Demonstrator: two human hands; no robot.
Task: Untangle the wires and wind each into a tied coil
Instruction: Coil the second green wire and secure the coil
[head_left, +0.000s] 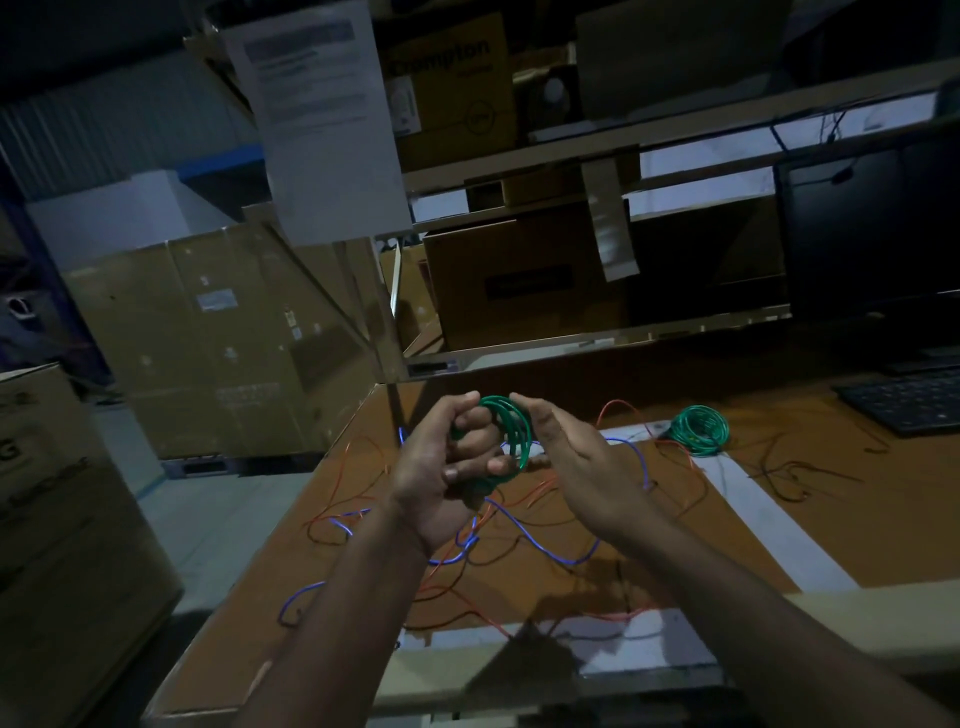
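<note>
Dim storeroom table (779, 525), loose wires (545, 540), left hand (441, 467) grip holding green coil (511, 431), right hand (582, 462) grip loose, second coil (698, 431) behind

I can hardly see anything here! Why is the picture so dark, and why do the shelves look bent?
Head view: the room is dim, so boxes and shelves look murky; only the green coil between the left hand and right hand and the coloured wires stand out. The wide lens bows straight edges, and the paper sheet is blurred.
</note>
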